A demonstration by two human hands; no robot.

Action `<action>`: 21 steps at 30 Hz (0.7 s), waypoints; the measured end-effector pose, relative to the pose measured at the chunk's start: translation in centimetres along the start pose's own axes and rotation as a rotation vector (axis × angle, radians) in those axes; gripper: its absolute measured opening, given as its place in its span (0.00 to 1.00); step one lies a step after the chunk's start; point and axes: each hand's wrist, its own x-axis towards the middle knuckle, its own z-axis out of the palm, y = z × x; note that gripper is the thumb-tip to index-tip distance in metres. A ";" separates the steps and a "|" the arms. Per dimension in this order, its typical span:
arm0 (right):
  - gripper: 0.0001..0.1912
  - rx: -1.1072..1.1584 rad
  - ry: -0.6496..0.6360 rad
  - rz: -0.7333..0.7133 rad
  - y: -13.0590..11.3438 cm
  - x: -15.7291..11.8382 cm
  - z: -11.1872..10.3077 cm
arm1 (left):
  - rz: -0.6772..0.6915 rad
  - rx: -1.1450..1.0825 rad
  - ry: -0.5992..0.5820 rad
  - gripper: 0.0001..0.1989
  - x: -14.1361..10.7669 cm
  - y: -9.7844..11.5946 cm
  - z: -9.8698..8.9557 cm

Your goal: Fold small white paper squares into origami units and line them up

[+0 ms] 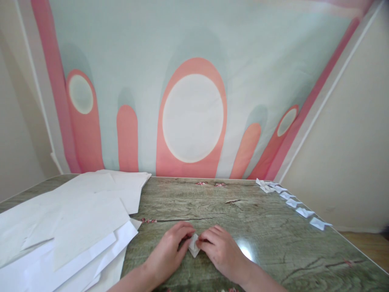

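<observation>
A small piece of folded white paper [193, 247] is held just above or on the table, low in the middle of the head view. From its left side my left hand [173, 247] pinches it between thumb and fingers. My right hand [221, 251] grips the opposite edge, thumb and fingertips pressed together. The paper looks roughly diamond-shaped, with a point toward me. Its side edges are hidden behind my fingertips.
Loose white sheets [91, 227] lie in an overlapping pile on the left. Several small folded paper pieces [291, 202] line the table's right edge, some bunched at the far end. The wood-patterned table [182, 198] meets a patterned backdrop [146, 61] behind.
</observation>
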 end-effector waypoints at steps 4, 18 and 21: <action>0.09 -0.005 -0.016 0.010 0.0 0.0 0.1 | 0.004 0.238 -0.030 0.14 -0.2 0.4 -0.2; 0.13 0.221 -0.045 0.145 -0.9 0.1 -1.1 | 0.082 0.480 -0.146 0.17 -0.4 1.1 0.1; 0.12 0.204 -0.045 0.159 -1.2 0.2 -1.1 | 0.057 0.497 -0.146 0.17 -0.5 1.0 0.2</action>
